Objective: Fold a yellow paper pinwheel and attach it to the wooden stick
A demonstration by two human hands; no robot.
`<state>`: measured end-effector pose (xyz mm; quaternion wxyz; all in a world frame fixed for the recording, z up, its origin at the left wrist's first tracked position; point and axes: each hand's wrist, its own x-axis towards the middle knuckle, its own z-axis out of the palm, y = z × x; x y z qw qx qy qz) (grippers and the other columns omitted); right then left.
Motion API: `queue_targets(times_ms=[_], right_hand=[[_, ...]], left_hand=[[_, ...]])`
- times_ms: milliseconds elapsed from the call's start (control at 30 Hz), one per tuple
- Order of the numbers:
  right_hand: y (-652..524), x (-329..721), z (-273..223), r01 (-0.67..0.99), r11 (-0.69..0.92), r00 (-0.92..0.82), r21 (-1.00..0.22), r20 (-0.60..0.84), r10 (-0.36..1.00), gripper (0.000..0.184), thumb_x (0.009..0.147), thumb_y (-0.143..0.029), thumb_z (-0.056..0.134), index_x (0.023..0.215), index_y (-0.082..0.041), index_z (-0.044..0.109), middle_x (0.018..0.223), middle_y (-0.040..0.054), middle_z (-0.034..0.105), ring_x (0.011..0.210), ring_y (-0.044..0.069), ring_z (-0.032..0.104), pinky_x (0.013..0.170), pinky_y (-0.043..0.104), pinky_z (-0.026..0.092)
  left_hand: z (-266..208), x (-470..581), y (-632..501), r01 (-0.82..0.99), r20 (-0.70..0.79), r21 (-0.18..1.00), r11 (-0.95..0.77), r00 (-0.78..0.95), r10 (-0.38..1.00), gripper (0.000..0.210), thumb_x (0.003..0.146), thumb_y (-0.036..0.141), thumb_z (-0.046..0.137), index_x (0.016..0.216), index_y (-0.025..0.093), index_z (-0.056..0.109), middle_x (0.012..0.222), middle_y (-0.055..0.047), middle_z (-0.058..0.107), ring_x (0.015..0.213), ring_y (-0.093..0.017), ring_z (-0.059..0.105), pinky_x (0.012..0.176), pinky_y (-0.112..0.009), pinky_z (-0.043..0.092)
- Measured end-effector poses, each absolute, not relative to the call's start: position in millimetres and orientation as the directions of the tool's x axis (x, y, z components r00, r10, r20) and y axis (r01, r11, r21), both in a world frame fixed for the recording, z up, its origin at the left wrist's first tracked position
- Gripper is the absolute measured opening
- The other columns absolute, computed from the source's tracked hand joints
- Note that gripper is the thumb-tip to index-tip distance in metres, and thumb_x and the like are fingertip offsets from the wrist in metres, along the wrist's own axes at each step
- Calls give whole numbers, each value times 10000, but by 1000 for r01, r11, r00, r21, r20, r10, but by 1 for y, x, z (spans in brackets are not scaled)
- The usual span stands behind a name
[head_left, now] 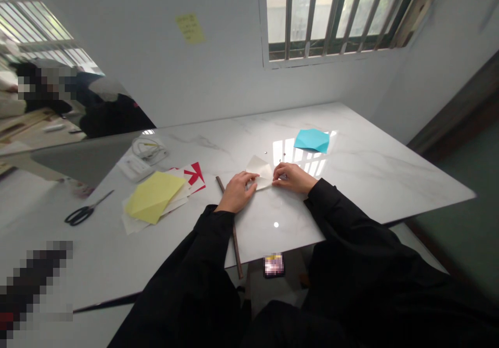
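A cream sheet of paper (259,167), partly folded, lies on the white marbled table (280,207) between my hands. My left hand (237,191) presses on its left side, thumb and fingers closed at the paper's edge. At the right corner my right hand (291,177) pinches the paper between thumb and curled fingers. Part of the paper is hidden under the fingers. A thin brown stick (236,244) runs beneath my left forearm and juts past the table's front edge.
Yellow paper (156,197) tops a pile beside red cut paper (196,175) on the left. Black-handled scissors (83,214) lie farther left, below a white box with a cable (136,167). A blue folded paper (312,140) rests at back right. The wall stands behind.
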<state>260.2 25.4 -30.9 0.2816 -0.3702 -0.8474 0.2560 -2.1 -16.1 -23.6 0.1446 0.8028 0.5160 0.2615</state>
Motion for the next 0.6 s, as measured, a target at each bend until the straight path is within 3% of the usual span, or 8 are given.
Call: queue_targets(times_ms=[167, 267, 367, 433, 500, 600], right_hand=[[24, 257, -33, 519, 590, -537, -618, 301, 788, 137, 965, -230, 807, 843, -172, 786, 1018, 81, 733, 876, 178, 661, 886, 334, 511], [22, 255, -35, 518, 599, -523, -611, 328, 787, 33, 959, -191, 795, 984, -175, 807, 1011, 73, 717, 900, 187, 662, 908, 344, 513], [21, 253, -38, 489, 623, -527, -610, 362, 768, 286, 945, -138, 787, 1214, -234, 803, 1080, 68, 709, 972, 201, 670, 967, 371, 525], [21, 252, -40, 466, 658, -551, -592, 388, 739, 312, 953, -113, 764, 1221, -265, 813, 1145, 78, 708, 1040, 214, 672, 1023, 402, 522], [22, 251, -42, 451, 676, -558, -582, 408, 723, 303, 957, -102, 749, 1203, -264, 820, 1181, 85, 714, 1082, 223, 674, 1052, 421, 520], [23, 251, -44, 444, 654, -526, -613, 412, 744, 436, 938, -121, 779, 1353, -253, 760, 1184, 85, 737, 1061, 220, 685, 1032, 417, 537]], left_hand=[[-24, -1, -16, 740, 284, 516, -432, 328, 901, 470, 949, 158, 681, 1414, 228, 680, 1138, -59, 760, 1031, -246, 685, 1040, -426, 543], [-24, -1, -17, 743, 291, 503, -442, 336, 896, 463, 948, 150, 685, 1403, 239, 676, 1110, -52, 748, 1021, -247, 680, 1026, -423, 540], [-24, -1, -17, 756, 293, 480, -446, 341, 893, 279, 969, 188, 697, 1239, 250, 734, 1053, -45, 730, 1009, -251, 675, 1014, -424, 534], [-23, -1, -17, 759, 289, 477, -443, 340, 895, 191, 987, 221, 699, 1166, 257, 754, 1049, -45, 728, 1008, -251, 676, 1008, -422, 534], [-23, -2, -17, 760, 286, 477, -442, 342, 895, 206, 993, 227, 696, 1187, 262, 757, 1064, -47, 731, 1013, -253, 677, 1005, -421, 534], [-23, -2, -17, 756, 292, 486, -439, 333, 897, 280, 1000, 232, 690, 1277, 244, 723, 1069, -51, 736, 1002, -256, 678, 993, -424, 536]])
